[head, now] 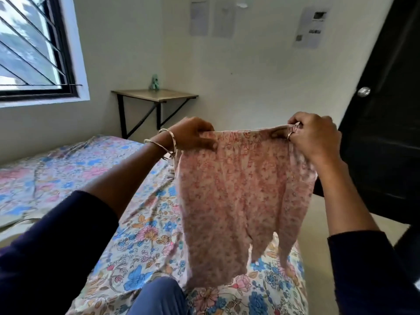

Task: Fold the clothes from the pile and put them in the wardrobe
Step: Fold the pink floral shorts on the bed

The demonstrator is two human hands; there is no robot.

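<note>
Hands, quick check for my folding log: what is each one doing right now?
Left hand: pinching one top corner of the pink floral cotton garment, held up above the bed.
Right hand: pinching the other top corner.

A garment [234, 189] hung above a bed [141, 242], held between the left hand [193, 134] and right hand [316, 135]; behind stood a wall table [156, 96], a window [29, 46] to its left.

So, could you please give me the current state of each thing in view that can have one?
Pink floral garment: unfolded, held up by its top edge, hanging over the bed.
Left hand: grips the garment's top left corner.
Right hand: grips the top right corner.
Bed sheet: spread, wrinkled.
Black door: cannot tell whether it is open or closed.
</note>
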